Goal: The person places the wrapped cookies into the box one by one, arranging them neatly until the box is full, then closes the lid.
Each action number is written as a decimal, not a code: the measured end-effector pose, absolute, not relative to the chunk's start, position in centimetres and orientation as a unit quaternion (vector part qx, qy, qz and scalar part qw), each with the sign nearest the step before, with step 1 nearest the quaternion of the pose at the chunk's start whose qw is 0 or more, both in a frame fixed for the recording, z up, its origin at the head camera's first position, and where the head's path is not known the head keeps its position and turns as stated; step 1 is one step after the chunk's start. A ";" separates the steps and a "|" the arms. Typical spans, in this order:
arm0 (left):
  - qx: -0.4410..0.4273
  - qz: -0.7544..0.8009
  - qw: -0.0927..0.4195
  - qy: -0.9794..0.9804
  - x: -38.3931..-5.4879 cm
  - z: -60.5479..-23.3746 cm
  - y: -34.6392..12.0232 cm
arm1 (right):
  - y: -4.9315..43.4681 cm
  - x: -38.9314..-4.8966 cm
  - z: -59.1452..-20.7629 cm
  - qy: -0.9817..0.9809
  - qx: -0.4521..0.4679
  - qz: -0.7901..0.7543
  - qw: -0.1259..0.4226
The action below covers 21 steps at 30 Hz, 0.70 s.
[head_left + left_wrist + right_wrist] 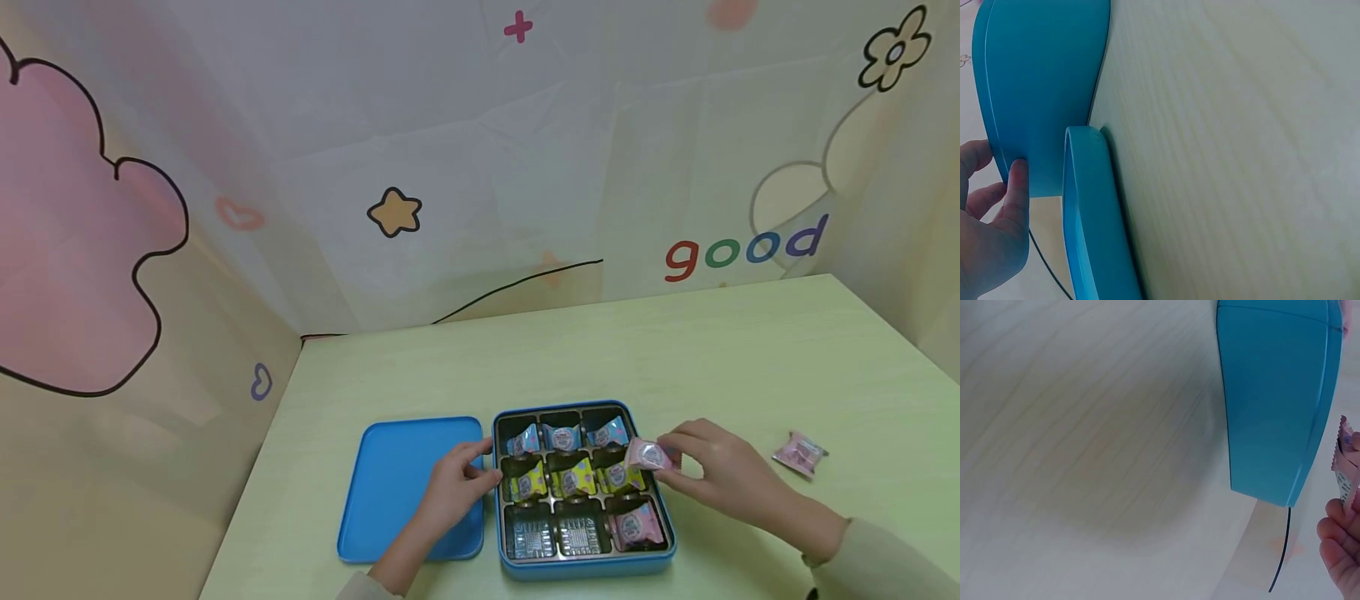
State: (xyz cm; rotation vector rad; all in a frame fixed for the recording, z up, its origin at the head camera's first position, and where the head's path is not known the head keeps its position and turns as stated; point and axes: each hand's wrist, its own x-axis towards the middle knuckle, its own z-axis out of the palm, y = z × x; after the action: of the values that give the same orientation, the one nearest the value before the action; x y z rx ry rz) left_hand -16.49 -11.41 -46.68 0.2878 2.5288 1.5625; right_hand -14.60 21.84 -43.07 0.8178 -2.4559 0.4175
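Note:
My right hand (720, 467) pinches a pink-wrapped candy (648, 455) between thumb and fingers, above the right side of a blue tin (585, 570). In the right wrist view, the wrapper (1346, 456) shows beside the tin's wall (1275, 394). My left hand (456, 487) rests its fingertips against the tin's left side and rim. Inside the divided tray, blue-wrapped candies (562, 437) fill the back row and yellow ones (576, 479) the middle row. One pink candy (637, 527) sits in the front right compartment; the two beside it hold nothing.
A blue lid (405, 492) lies on the table left of the tin, partly under my left forearm. Another pink-wrapped candy (801, 454) lies on the table (720, 358) to the right, beyond my right hand. A printed cloth backdrop (487, 192) rises behind the table.

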 end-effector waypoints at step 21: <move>0.099 0.526 0.078 0.841 -16.3 -46.3 -11.4 | 19.5 -14.5 -43.0 -0.874 0.367 0.167 0.271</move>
State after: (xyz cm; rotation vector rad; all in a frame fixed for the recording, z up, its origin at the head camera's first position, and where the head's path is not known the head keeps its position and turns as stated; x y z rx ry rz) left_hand -16.28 -11.35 -46.27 0.2965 2.5188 1.5736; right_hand -14.51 19.54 -42.98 0.9882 -2.3542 0.4500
